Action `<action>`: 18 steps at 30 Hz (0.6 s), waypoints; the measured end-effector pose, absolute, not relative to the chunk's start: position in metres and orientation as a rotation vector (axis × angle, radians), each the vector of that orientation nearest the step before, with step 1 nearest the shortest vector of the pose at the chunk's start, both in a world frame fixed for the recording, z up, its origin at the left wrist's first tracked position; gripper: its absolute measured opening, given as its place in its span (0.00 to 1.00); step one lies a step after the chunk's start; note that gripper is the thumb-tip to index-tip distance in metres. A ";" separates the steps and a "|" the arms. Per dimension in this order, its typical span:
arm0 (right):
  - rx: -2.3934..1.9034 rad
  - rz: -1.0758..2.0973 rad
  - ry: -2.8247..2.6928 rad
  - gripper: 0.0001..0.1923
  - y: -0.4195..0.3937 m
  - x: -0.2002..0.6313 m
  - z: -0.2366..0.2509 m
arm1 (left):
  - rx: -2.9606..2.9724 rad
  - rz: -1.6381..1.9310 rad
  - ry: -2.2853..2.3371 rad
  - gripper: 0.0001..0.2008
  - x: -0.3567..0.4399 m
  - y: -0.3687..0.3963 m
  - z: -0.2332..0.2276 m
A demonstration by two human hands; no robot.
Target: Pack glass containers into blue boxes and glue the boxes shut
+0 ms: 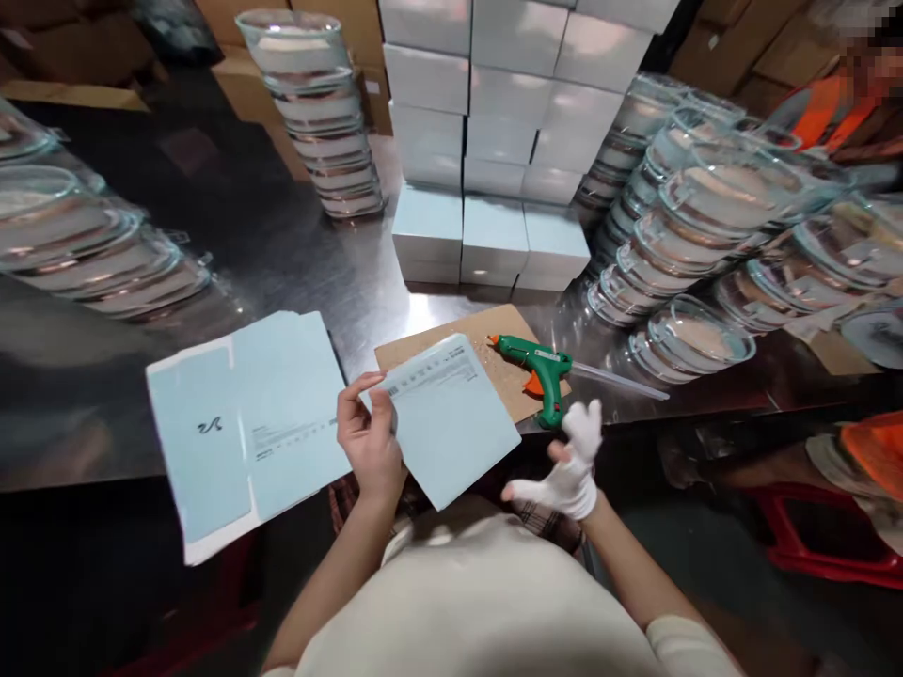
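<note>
My left hand [371,437] is bare, its fingers curled at the left edge of a folded pale carton [458,423] with small print along its upper edge. The carton overhangs the table's front edge. My right hand [564,465], in a white glove that leaves some fingertips bare, is held open to the right of the carton, apart from it. Just above that hand lies a green glue gun [536,362] with an orange nozzle and trigger, a clear glue stick [621,381] sticking out behind. Under the gun and the carton is a brown cardboard piece [512,400].
A pile of flat printed cartons [282,414] lies on the left, jutting over the metal table [232,226]. White boxes [486,132] are stacked at the back. Glass bowls stand in stacks at left [91,244], back [314,113] and right [677,226]. Another person's orange vest [822,113] shows at right.
</note>
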State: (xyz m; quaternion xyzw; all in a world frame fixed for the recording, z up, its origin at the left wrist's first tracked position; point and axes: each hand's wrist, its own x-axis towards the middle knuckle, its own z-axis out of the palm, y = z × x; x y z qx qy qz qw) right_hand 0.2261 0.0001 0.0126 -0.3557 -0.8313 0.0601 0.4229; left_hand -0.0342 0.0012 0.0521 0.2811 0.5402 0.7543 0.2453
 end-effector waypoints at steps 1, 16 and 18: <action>-0.794 0.049 -2.141 0.23 -0.005 0.228 -0.001 | 0.676 2.009 1.464 0.22 -0.031 0.006 0.054; -1.404 -0.403 -1.994 0.29 0.300 0.279 0.148 | 1.387 1.584 2.153 0.41 -0.162 -0.044 0.078; -1.398 -0.363 -2.028 0.27 0.326 0.273 0.144 | 1.250 1.511 2.448 0.36 -0.205 -0.049 0.076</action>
